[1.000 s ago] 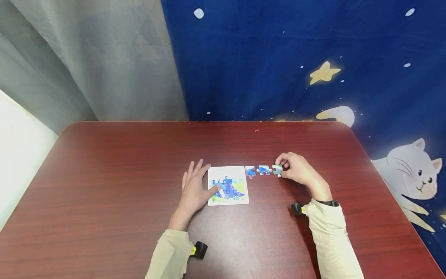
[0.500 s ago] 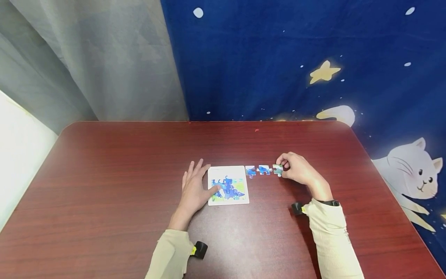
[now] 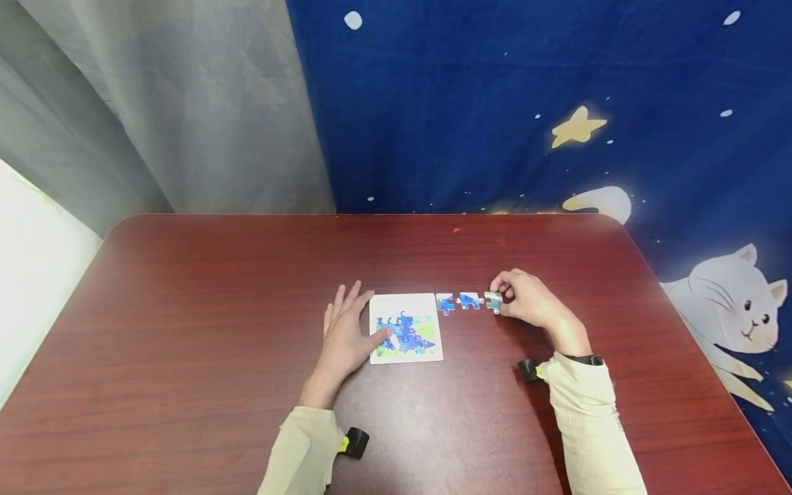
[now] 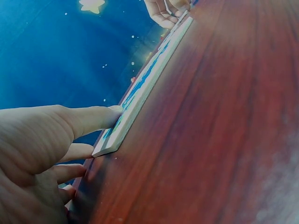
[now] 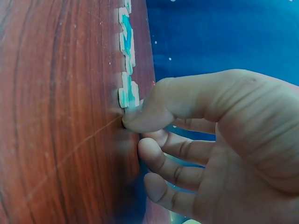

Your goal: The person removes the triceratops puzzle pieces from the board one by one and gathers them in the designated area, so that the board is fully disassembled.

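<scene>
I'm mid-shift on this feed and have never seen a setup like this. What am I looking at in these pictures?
There is no robot here: a person works with two bare hands. The wide picture comes from a camera on the head, looking forward and down. The two close, tilted ones come from cameras worn on the left and right wrists.

On the brown table lies a white jigsaw board with a blue design across its lower part. To its right, three loose pieces sit in a row: left piece, middle piece and right piece.

The left hand rests its thumb on the board's left side. The right hand holds the right piece between thumb and fingers.
</scene>
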`<action>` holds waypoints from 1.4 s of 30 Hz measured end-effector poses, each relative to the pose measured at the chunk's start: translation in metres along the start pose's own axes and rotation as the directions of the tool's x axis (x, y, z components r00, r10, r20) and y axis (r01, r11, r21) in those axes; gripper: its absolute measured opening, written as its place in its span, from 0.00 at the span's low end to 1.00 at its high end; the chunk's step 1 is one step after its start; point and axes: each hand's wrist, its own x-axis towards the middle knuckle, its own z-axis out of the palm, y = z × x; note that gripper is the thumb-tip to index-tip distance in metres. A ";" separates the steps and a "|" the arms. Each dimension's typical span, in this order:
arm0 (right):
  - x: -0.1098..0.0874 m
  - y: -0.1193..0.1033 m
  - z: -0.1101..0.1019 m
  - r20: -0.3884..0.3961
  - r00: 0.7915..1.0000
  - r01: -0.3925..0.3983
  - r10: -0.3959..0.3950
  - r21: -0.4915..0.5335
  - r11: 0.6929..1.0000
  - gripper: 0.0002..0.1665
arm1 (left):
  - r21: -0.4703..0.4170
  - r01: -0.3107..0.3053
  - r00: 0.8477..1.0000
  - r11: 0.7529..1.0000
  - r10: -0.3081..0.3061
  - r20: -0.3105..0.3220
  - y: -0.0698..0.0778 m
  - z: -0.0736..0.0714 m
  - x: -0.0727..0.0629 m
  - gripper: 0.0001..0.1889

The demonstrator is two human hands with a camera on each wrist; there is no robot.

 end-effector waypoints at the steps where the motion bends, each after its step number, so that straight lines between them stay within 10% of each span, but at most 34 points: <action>1: 0.000 0.000 0.000 0.001 1.000 0.005 -0.005 -0.002 1.000 0.18 | 0.000 -0.001 1.000 1.000 0.001 0.000 0.000 0.000 0.000 0.37; 16: 0.001 -0.043 0.000 -0.134 0.970 0.208 -0.203 0.030 0.978 0.16 | -0.010 -0.004 1.000 1.000 0.004 -0.003 -0.003 -0.001 -0.001 0.37; 25: 0.004 -0.100 0.029 0.062 0.924 0.365 -0.377 0.146 0.919 0.13 | -0.023 0.012 1.000 1.000 -0.012 0.006 -0.005 -0.002 -0.004 0.37; 42: 0.024 -0.129 0.071 0.197 0.939 0.296 -0.280 -0.052 0.954 0.18 | -0.015 -0.003 1.000 1.000 0.003 0.004 0.000 -0.001 -0.001 0.36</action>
